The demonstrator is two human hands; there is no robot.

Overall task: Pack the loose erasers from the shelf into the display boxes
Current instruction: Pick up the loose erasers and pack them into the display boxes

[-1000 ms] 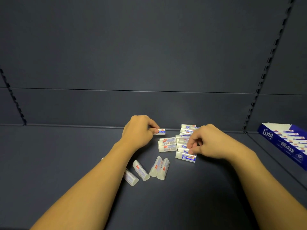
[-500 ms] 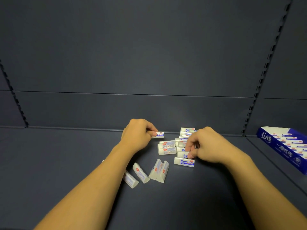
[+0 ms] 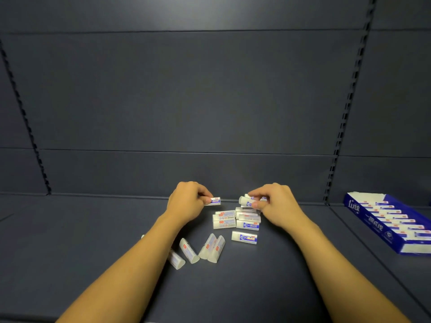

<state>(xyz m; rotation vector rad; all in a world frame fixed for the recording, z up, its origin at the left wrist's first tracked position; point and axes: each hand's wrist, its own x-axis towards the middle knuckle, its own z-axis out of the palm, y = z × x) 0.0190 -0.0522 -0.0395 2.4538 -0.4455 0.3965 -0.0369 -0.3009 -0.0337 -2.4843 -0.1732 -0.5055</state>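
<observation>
Since the frame a moment earlier, the right hand (image 3: 277,203) is lifting away from the pile, now pinching an eraser (image 3: 247,200) between thumb and fingertips above the cluster instead of pressing down among the pieces. The left hand (image 3: 189,201) is still gripping a single eraser (image 3: 214,200) by one end, its labelled end sticking out toward the right, just off the dark shelf (image 3: 268,283). Between and below the two hands, a tight cluster of loose erasers (image 3: 235,219) is lying on the shelf, with one eraser (image 3: 245,237) sitting just apart on the near side. Four more erasers (image 3: 203,249) are lying fanned out beside the left forearm. Well off to the right, a blue display box (image 3: 363,214) is resting on the neighbouring shelf section, its rows already showing packed erasers.
</observation>
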